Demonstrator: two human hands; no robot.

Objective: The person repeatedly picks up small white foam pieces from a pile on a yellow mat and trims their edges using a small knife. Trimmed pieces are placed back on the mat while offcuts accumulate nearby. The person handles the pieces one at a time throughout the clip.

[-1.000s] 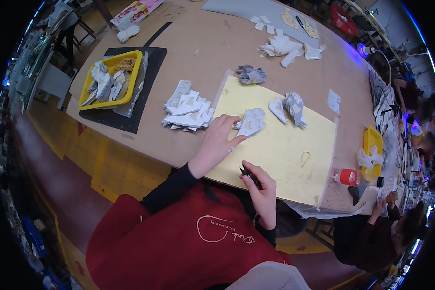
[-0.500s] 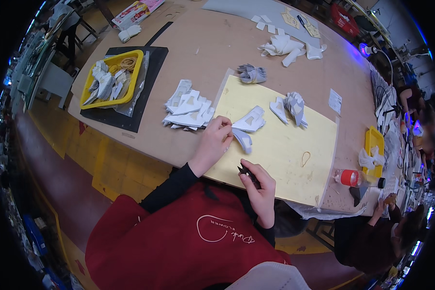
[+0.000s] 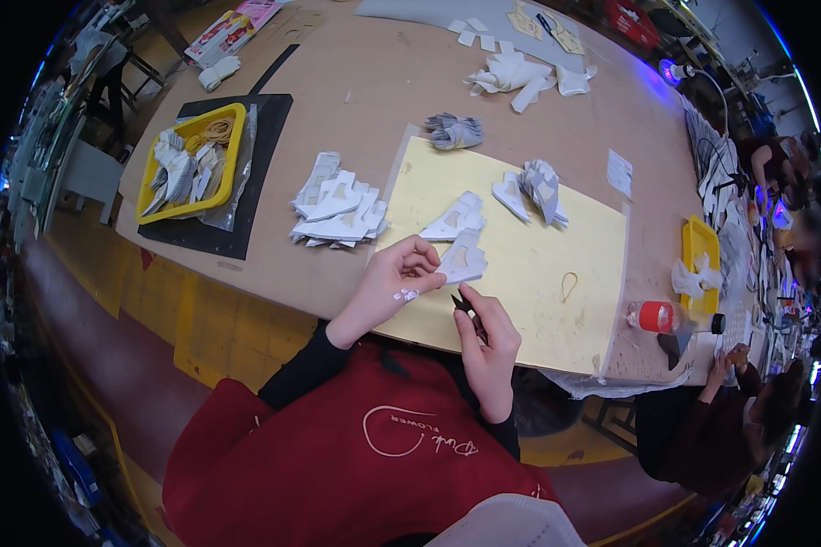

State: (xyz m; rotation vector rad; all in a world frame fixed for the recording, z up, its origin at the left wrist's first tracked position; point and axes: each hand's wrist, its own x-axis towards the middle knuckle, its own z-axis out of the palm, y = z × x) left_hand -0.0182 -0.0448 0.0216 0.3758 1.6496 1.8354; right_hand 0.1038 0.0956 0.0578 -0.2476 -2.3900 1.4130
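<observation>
My left hand (image 3: 394, 281) pinches the edge of a flat white cut piece (image 3: 465, 259) with a notched outline, holding it over the yellow sheet. Small black snips (image 3: 462, 303) sit in my right hand (image 3: 489, 354), their pointed tips just below the piece. Just beyond the held piece, another white cut piece (image 3: 456, 217) lies on the yellow sheet (image 3: 529, 283). To the left of my hands is a loose stack of similar white pieces (image 3: 336, 208). Farther off are a rolled grey-white bundle (image 3: 453, 131) and a fanned bundle (image 3: 544, 190).
A yellow tray (image 3: 233, 164) with pieces and rubber bands stands at left on a black board (image 3: 269, 137). A rubber band (image 3: 569, 287) lies on the sheet. At right are a bottle with a red label (image 3: 655, 316) and another yellow tray (image 3: 698, 237). Another person (image 3: 702, 438) sits lower right.
The piece in my left hand has been turned and now lies flatter, pointing up and right. My right hand has brought the snips up close to it. The whole view has shifted slightly.
</observation>
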